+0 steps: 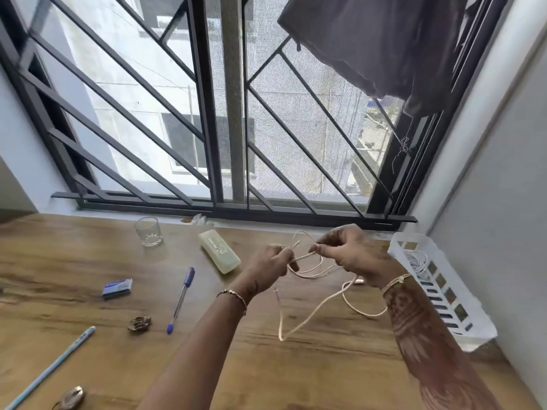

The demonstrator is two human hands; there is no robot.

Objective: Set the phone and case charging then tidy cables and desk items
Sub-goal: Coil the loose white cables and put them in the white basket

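A pale pink cable (310, 313) trails in loose loops over the wooden desk (296, 365). My left hand (273, 263) is closed around a bundle of its loops, held above the desk. My right hand (352, 251) pinches another part of the same cable just to the right, and a loop arcs up between the two hands. One free end hangs down near the desk's middle. A white slotted basket (461, 315) at the right edge holds a coiled white cable (418, 261). No phone is in view.
A cream remote-like case (219, 255) lies behind my left hand. An empty glass (148, 231) stands near the window sill. A blue pen (181, 300), a small blue box (117, 288), a hair clip (139, 323), a light-blue pen (50, 366) and a metal object (71, 398) lie at left.
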